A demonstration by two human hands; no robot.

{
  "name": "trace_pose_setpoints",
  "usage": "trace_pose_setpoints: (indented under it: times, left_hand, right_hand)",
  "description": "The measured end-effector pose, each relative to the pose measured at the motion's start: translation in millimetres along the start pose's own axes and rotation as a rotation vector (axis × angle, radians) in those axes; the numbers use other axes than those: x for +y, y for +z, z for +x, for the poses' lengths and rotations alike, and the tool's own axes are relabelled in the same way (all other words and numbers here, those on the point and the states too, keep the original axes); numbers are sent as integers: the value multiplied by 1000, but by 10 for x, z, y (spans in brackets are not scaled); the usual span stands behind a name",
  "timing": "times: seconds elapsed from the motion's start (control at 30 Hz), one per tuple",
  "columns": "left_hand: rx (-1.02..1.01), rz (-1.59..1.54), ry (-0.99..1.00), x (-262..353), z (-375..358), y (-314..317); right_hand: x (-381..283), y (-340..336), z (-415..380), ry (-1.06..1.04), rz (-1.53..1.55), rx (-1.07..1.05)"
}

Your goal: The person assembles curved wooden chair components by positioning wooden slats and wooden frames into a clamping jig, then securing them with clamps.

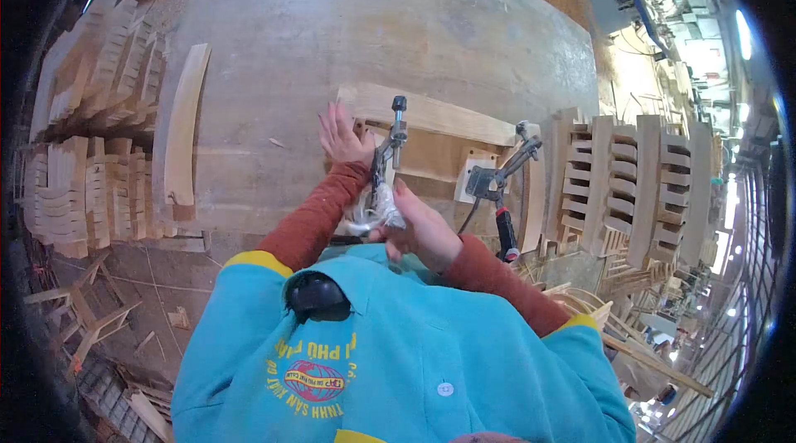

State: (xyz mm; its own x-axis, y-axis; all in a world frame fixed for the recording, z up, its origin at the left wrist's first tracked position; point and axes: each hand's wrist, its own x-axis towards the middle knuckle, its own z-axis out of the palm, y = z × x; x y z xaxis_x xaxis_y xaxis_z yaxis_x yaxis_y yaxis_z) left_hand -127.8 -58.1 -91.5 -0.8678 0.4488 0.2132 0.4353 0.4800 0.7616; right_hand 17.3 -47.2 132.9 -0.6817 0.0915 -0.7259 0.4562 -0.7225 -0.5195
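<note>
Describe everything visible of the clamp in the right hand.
The clamp looks metal, with a silvery rod ending in a black tip. Its handle, wrapped in ragged whitish material, points toward the person, gripped by the right hand. The tip overlaps the wood strip in view; whether it presses down is unclear. The left hand is close by.
</note>
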Motion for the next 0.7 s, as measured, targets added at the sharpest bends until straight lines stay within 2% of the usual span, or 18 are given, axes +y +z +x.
trace_pose_setpoints:
  times: [0.03,0.07,0.13,0.2,0.27,0.37,0.47,0.6,0.7]
  left_hand:
    - [25,41,145,140,205,-84]
    - [46,87,280,279,375,-188]
    - [-377,256,420,659,708,-316]
    - [-589,301,517,583,865,29]
    - [-822,325,527,498,1011,253]
    - [-552,302,679,630,998,-223]
    - [-247,167,536,365,1005,-648]
    - [0,238,46,-442,830,-1480]
    - [217,383,-139,-1161,607,-2038]
  right_hand:
    - [14,-132,-52,-13,-73,-63]
    - [-4,-210,-142,-51,-122,-5]
    - [-4,-355,-326,-96,-230,87]
    - [58,-592,-384,-216,-229,76]
    - [-7,-613,-514,-313,-301,164]
    - [-52,-662,-667,-418,-314,303]
    - [-20,-797,-839,-498,-341,426]
    - [8,-963,-837,-600,-331,452]
    - [-9,-977,-799,-594,-327,452]
